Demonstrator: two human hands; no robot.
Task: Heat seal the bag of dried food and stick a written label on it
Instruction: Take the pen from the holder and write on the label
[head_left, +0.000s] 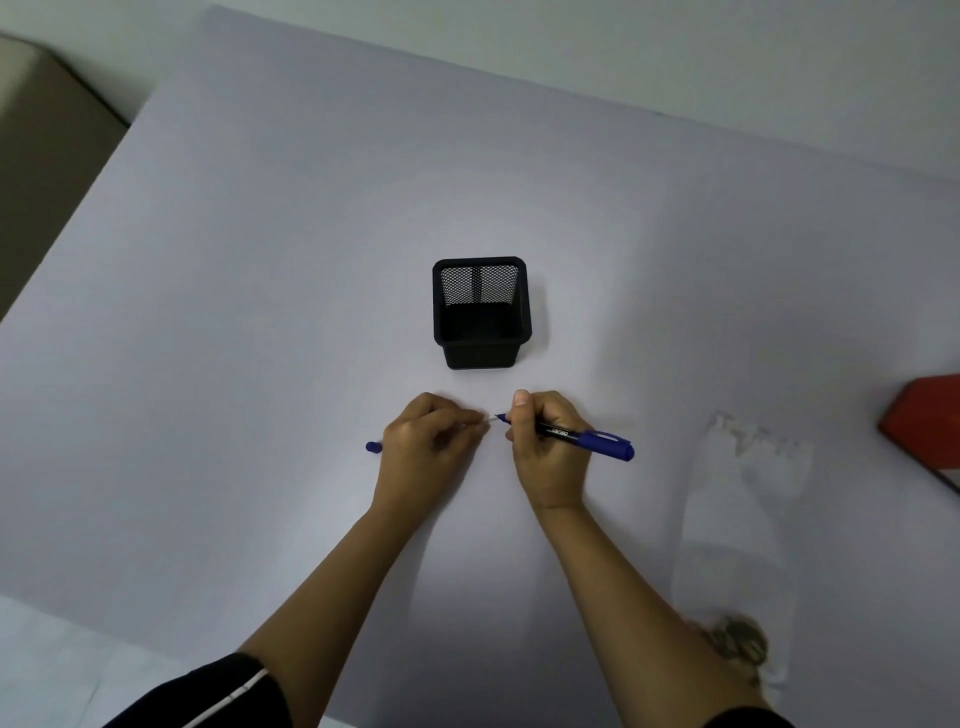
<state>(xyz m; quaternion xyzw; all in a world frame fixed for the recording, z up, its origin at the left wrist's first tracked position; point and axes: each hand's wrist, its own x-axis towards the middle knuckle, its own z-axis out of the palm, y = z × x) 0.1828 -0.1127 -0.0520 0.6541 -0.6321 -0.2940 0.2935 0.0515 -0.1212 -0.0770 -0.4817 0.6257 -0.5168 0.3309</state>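
Surface (260, 260) was recorded as pale lilac-grey; pen holder (480, 312) as black mesh; pen (576, 434) as blue with black barrel; loose cap (373, 447) as blue; box (930, 421) as red; bag (737, 519) as translucent white.

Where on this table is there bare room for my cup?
Bare: the pale table left of and behind the black mesh pen holder, and between it and the red box. Crowded: in front of the holder, where the left hand pinches a small white slip and the right hand grips a blue marker pen, and beside them the clear plastic bag.
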